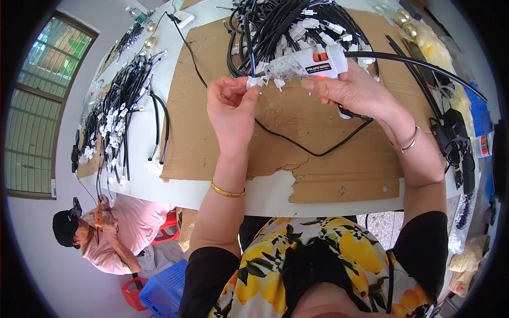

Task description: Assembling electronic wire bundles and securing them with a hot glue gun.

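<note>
My left hand (231,114) is closed in a pinch on a small white plug connector (253,82), from which thin coloured wires rise toward a black cable. My right hand (358,91) grips a white hot glue gun (339,57). The gun's front end is caked with clear, lumpy glue and points left, close to the connector; whether the tip touches it I cannot tell. A red light glows near my right fingers. Just beyond both hands lies a large heap of black cables (260,37) with white connectors, resting on brown cardboard (339,159).
The gun's thick black cord (424,63) arcs off to the right. A second pile of cables (114,114) lies on the white table (185,192) at left. Black power adapters (453,140) sit at the right edge. Another person (116,233) works at lower left, near a blue crate (167,289).
</note>
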Demonstrator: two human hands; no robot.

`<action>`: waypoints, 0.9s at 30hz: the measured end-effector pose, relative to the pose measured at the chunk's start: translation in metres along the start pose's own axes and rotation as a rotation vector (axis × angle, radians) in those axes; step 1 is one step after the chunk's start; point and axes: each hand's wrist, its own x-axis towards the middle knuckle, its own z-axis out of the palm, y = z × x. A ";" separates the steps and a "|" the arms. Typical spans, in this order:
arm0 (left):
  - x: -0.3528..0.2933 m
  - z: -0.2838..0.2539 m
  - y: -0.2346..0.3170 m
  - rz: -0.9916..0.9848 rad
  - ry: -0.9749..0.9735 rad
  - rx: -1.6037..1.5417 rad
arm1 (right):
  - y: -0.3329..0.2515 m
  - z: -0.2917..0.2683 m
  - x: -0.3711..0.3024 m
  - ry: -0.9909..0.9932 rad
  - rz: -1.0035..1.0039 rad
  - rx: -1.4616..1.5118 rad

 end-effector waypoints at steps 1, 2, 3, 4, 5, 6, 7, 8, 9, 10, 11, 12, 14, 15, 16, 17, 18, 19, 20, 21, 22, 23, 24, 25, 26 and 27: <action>0.000 0.000 0.000 0.001 -0.006 0.005 | 0.000 0.001 0.000 -0.003 0.002 -0.027; 0.000 0.000 0.000 0.001 -0.005 0.004 | 0.000 0.000 0.000 -0.002 0.002 -0.027; -0.001 0.000 -0.001 -0.007 -0.004 -0.010 | 0.002 0.000 0.001 -0.004 0.013 -0.033; -0.001 0.000 -0.002 -0.014 -0.002 -0.023 | 0.003 0.000 0.002 -0.005 0.024 -0.038; -0.001 0.001 -0.002 -0.015 -0.001 -0.024 | 0.003 -0.001 0.002 -0.006 0.025 -0.039; 0.000 0.001 -0.002 -0.014 0.000 -0.016 | 0.003 -0.001 0.002 -0.002 0.035 -0.029; 0.000 0.001 -0.003 -0.013 0.001 -0.008 | 0.004 -0.001 0.002 0.003 0.046 -0.018; 0.000 0.001 -0.003 -0.014 0.003 -0.007 | 0.004 0.000 0.003 0.001 0.047 -0.019; 0.001 0.000 -0.003 -0.004 0.001 0.012 | 0.005 0.000 0.003 0.003 0.041 -0.011; 0.001 0.000 -0.003 0.006 -0.002 0.032 | 0.006 0.000 0.004 0.005 0.034 -0.002; 0.001 0.000 -0.004 0.005 -0.001 0.032 | 0.007 0.001 0.004 0.004 0.035 -0.003; 0.001 0.000 -0.004 0.012 0.003 0.036 | 0.007 0.001 0.004 0.008 0.046 -0.006; 0.001 0.000 -0.004 0.018 0.006 0.041 | 0.007 0.001 0.005 0.012 0.058 -0.009; 0.001 0.000 -0.003 0.012 0.013 0.060 | 0.007 0.002 0.005 0.015 0.055 -0.012; 0.001 0.000 -0.003 0.006 0.020 0.080 | 0.006 0.003 0.005 0.018 0.052 -0.015; 0.001 0.000 -0.003 0.006 0.019 0.080 | 0.005 0.003 0.004 0.019 0.052 -0.015; 0.001 0.000 -0.003 0.029 0.012 0.094 | 0.004 0.003 0.004 0.022 0.032 -0.030; 0.001 0.000 -0.003 0.051 0.005 0.108 | 0.004 0.003 0.003 0.026 0.012 -0.045; 0.001 0.000 -0.004 0.051 0.004 0.108 | 0.002 0.004 0.002 0.028 0.012 -0.044; 0.000 0.000 -0.004 0.053 0.009 0.109 | 0.001 0.005 0.001 0.030 0.012 -0.040; 0.000 0.001 -0.004 0.054 0.014 0.111 | 0.001 0.005 0.000 0.032 0.012 -0.036; 0.000 0.000 -0.005 0.056 0.013 0.111 | 0.002 0.004 0.001 0.034 0.011 -0.035; 0.000 0.000 -0.006 0.061 0.021 0.112 | 0.003 0.003 0.002 0.023 0.031 -0.035; 0.000 0.000 -0.006 0.067 0.030 0.112 | 0.005 0.002 0.003 0.013 0.053 -0.034; 0.001 0.000 -0.007 0.066 0.030 0.113 | 0.004 0.002 0.003 0.012 0.053 -0.033; 0.001 0.001 -0.007 0.060 0.027 0.104 | 0.004 0.001 0.003 0.002 0.072 -0.029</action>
